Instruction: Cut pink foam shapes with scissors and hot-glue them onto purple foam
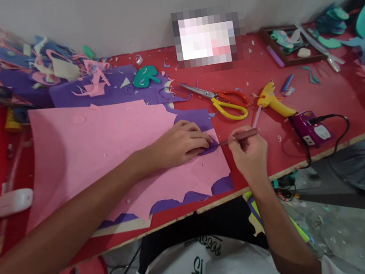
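A large pink foam sheet [94, 145] with a scalloped right edge lies over purple foam sheets [165, 203]. Near its right edge my left hand [183, 143] presses a small purple foam piece [208, 147] down with fingers held together. In my right hand [249, 150] is a slim reddish-brown pen [245, 134], gripped by thumb and fingers. The pen points left, its tip at the edge of the purple piece; whether it touches the foam I cannot tell. Beyond the hands lie scissors [214, 98] with red and yellow handles.
A yellow glue gun [273, 99] and a purple power socket [313, 129] with a black cord sit to the right. Foam scraps [51, 60] pile at the back left. At the back right is a dark tray [294, 61]. A white mouse-like object [14, 202] lies left.
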### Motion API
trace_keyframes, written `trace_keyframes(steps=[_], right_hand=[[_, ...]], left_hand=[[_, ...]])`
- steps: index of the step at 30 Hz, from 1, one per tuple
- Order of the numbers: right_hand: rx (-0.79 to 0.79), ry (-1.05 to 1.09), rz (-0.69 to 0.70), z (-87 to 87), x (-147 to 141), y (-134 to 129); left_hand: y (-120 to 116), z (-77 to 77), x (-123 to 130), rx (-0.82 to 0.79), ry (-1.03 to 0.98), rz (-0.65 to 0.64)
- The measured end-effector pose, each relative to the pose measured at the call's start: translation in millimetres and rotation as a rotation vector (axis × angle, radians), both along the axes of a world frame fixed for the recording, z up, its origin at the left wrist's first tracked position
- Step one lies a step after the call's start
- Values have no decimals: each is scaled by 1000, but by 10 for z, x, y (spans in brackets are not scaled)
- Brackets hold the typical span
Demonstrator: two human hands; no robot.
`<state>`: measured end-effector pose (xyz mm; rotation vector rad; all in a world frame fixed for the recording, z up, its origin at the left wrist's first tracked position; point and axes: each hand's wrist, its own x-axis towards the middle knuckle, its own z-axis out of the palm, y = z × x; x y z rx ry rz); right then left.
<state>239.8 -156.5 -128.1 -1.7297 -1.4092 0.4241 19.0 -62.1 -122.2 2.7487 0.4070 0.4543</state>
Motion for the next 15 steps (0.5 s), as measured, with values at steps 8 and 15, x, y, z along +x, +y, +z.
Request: trace_keyframes(steps=[8, 15], right_hand=[[132, -5, -80, 9, 13, -34], [246, -11, 165, 398, -19, 149]], left_hand=[[-136, 125, 71, 205, 63, 17], [-786, 227, 288, 388, 302, 272]])
